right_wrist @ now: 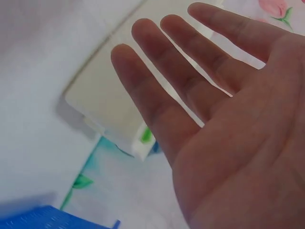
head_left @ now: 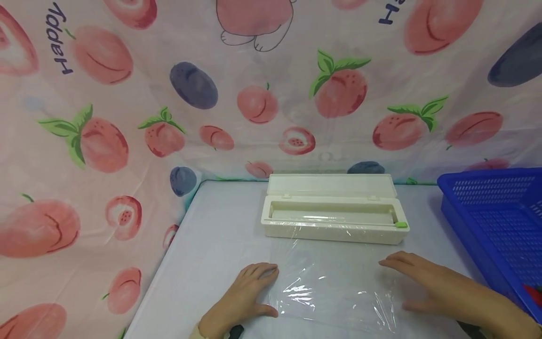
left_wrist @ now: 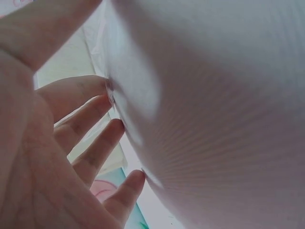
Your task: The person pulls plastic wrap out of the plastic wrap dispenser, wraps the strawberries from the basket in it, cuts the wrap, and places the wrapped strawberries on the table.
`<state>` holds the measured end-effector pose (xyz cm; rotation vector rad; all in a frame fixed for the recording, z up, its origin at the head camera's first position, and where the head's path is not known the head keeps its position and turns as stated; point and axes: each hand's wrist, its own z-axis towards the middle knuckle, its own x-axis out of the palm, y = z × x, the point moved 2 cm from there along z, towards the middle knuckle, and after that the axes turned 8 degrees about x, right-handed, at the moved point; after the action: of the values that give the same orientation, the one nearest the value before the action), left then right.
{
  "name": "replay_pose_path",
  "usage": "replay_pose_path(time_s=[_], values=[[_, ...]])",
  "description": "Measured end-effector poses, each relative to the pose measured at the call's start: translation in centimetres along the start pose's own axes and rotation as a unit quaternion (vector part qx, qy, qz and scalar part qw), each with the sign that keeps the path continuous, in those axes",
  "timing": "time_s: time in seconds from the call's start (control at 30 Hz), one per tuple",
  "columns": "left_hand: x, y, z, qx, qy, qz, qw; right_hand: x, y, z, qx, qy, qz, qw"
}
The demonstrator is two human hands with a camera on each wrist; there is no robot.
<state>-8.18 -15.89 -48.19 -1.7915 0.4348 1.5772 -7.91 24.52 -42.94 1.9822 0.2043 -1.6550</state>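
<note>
The left hand and right hand, grips spread, flank cling film. Its dispenser stands open near the tabletop's far edge.

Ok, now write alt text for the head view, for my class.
A person's left hand and right hand are at opposite sides of clear film, which stretches from an open cream box onto a white table; a blue basket stands at right.

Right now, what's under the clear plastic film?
Under the clear film are the white tabletop and, farther off, the front of the open box. Glare hides small patches.
</note>
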Motion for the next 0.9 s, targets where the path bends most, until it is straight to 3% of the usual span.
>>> replay_pose_path(time_s=[0.1, 0.27, 0.43, 0.73, 0.9], values=[[0.0, 0.0, 0.0, -0.003, 0.002, -0.004, 1.0, -0.8, -0.3, -0.1, -0.001, -0.014, -0.015, 0.9998], [0.0, 0.0, 0.0, -0.001, 0.0, -0.004, 1.0, -2.5, -1.1, -0.3, 0.07, 0.049, 0.031, 0.9959], [0.0, 0.0, 0.0, 0.0, -0.002, 0.0, 1.0, -4.0, -1.8, -0.6, 0.082, 0.024, 0.0, 0.9964], [0.3, 0.1, -0.1, 0.012, -0.017, 0.006, 0.9998, -6.0, -4.1, -0.8, 0.147, 0.046, -0.039, 0.9873], [0.5, 0.3, 0.0, 0.006, -0.012, 0.008, 0.9999, -6.7, -5.4, -1.1, 0.131, 0.013, -0.056, 0.9897]])
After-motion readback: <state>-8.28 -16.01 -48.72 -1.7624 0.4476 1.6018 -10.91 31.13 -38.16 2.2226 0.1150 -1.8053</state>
